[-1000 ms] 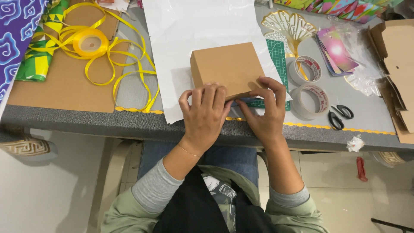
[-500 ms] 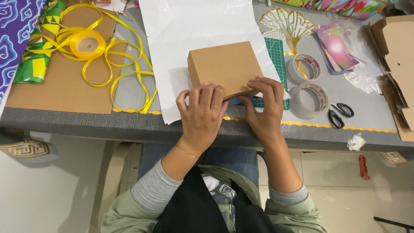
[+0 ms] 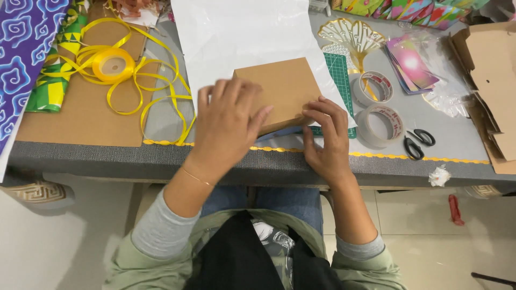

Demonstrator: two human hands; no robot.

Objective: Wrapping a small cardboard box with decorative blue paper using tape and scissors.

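Note:
A flat brown cardboard box (image 3: 285, 86) lies on a sheet of white paper (image 3: 242, 32) at the table's near edge. My left hand (image 3: 228, 123) hovers spread over the box's near left corner, fingers apart, palm down. My right hand (image 3: 325, 137) rests at the box's near right corner, with fingertips pressing on the box edge and the paper beneath. A green cutting mat (image 3: 337, 80) pokes out from under the paper on the right.
A spool of yellow ribbon (image 3: 113, 65) with loose loops lies on brown cardboard (image 3: 70, 118) at left. Two tape rolls (image 3: 379, 124), black scissors (image 3: 416, 142), a gold fan ornament (image 3: 352, 35) and coloured cards (image 3: 411, 64) sit right. An open carton (image 3: 494, 80) stands far right.
My left hand has lifted off the box's front edge and spread open, moving left and up. The right hand stays at the box's near right corner.

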